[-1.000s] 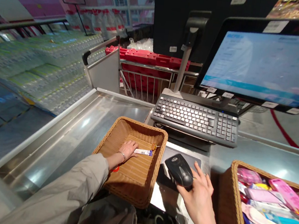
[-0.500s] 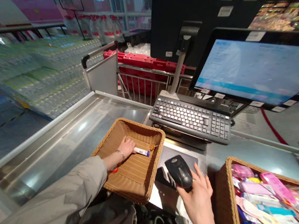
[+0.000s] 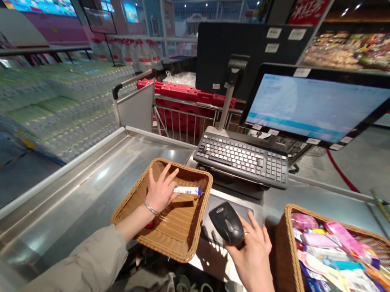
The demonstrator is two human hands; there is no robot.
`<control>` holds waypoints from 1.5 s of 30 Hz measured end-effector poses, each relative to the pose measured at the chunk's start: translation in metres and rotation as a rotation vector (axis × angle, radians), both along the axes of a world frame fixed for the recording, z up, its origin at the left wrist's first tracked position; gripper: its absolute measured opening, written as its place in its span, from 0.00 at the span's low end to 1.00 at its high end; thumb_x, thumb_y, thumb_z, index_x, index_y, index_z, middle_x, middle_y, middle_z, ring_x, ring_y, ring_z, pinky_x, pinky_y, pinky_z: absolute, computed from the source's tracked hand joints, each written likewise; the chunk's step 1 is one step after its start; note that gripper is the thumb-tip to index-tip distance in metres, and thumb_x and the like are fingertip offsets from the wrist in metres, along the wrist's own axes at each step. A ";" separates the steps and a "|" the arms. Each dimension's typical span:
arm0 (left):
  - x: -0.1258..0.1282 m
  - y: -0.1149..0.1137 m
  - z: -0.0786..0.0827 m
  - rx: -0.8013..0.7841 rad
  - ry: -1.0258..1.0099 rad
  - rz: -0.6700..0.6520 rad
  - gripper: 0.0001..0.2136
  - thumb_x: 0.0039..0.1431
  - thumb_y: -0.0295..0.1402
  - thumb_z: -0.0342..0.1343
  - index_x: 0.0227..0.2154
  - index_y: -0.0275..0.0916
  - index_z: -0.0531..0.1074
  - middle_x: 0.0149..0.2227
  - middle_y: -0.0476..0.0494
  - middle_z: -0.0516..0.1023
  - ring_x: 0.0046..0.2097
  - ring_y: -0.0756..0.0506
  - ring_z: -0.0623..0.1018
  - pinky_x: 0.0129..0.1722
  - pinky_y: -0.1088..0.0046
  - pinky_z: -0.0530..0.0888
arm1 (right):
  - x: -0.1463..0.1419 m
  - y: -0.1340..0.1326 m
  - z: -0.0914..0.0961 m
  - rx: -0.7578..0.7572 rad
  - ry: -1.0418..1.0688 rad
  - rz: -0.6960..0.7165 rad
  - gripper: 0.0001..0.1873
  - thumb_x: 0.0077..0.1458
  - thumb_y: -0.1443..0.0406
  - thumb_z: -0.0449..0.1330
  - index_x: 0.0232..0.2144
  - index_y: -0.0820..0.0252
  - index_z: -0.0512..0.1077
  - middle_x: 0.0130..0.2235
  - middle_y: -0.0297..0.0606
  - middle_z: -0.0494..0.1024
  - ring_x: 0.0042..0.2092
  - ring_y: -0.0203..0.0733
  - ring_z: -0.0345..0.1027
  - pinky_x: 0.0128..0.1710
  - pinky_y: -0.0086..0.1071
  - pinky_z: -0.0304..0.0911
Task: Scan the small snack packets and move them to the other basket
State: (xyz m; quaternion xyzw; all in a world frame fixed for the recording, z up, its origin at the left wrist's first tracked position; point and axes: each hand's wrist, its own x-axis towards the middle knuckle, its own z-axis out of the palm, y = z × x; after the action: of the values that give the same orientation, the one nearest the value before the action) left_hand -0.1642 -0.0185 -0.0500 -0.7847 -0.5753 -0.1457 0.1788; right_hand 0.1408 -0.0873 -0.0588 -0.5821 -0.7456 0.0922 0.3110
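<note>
Inside the nearly bare wicker basket [image 3: 204, 214], my left hand [image 3: 161, 190] pinches one end of a slim white packet [image 3: 187, 190] with a blue tip and a barcode. The packet is raised off the basket floor, with its shadow below. My other left fingers are spread. A small red item [image 3: 150, 225] shows partly under my wrist. My right hand [image 3: 253, 243] is closed around a black barcode scanner [image 3: 227, 223], whose head points left toward the basket. A metal plate [image 3: 216, 205] lies under the scanner.
A second wicker basket [image 3: 278, 253], full of colourful packaged goods [image 3: 339, 268], stands at the right. Behind are a keyboard [image 3: 244, 157] and a lit screen [image 3: 304, 105]. The steel counter [image 3: 104, 177] stretches left, beside stacked bottles [image 3: 53, 103].
My left hand has lifted the white packet from the basket floor, and its fingers have spread. My right hand keeps the scanner in about the same place. The head view has tilted up.
</note>
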 end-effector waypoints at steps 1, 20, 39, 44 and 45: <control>0.005 -0.002 0.005 0.037 -0.012 -0.003 0.03 0.57 0.35 0.60 0.31 0.42 0.74 0.62 0.43 0.67 0.67 0.30 0.57 0.60 0.28 0.33 | 0.001 -0.001 0.002 0.004 -0.006 0.001 0.12 0.48 0.62 0.60 0.37 0.53 0.76 0.53 0.38 0.77 0.64 0.58 0.57 0.61 0.61 0.46; 0.080 -0.006 0.039 0.228 -0.146 -0.118 0.06 0.55 0.38 0.63 0.30 0.43 0.75 0.61 0.47 0.69 0.66 0.28 0.58 0.60 0.31 0.29 | 0.026 -0.029 0.027 0.074 -0.054 -0.087 0.15 0.47 0.66 0.59 0.39 0.53 0.76 0.54 0.35 0.76 0.64 0.57 0.55 0.61 0.63 0.44; 0.084 -0.003 0.045 0.180 -0.169 -0.174 0.04 0.56 0.37 0.61 0.30 0.43 0.75 0.61 0.43 0.69 0.67 0.28 0.56 0.59 0.29 0.30 | 0.025 -0.040 0.034 0.063 -0.023 -0.108 0.11 0.48 0.66 0.59 0.36 0.55 0.76 0.52 0.39 0.78 0.64 0.56 0.56 0.63 0.61 0.41; 0.084 -0.001 0.044 0.180 -0.167 -0.170 0.05 0.55 0.38 0.62 0.30 0.43 0.75 0.62 0.45 0.68 0.67 0.29 0.56 0.60 0.29 0.29 | 0.025 -0.039 0.035 0.071 -0.031 -0.103 0.12 0.48 0.66 0.59 0.38 0.55 0.76 0.51 0.39 0.78 0.64 0.56 0.56 0.62 0.61 0.41; 0.084 0.000 0.044 0.182 -0.165 -0.168 0.05 0.55 0.38 0.62 0.30 0.43 0.75 0.62 0.45 0.68 0.67 0.29 0.56 0.60 0.29 0.29 | 0.025 -0.039 0.035 0.075 -0.033 -0.100 0.12 0.48 0.66 0.59 0.38 0.55 0.75 0.51 0.39 0.78 0.64 0.57 0.57 0.62 0.61 0.41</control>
State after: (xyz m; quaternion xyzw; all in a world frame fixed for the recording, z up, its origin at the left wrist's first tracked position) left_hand -0.0805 -0.0188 -0.0060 -0.7961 -0.5047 -0.2756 0.1885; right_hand 0.1662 -0.1265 -0.0237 -0.6080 -0.7235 0.0392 0.3245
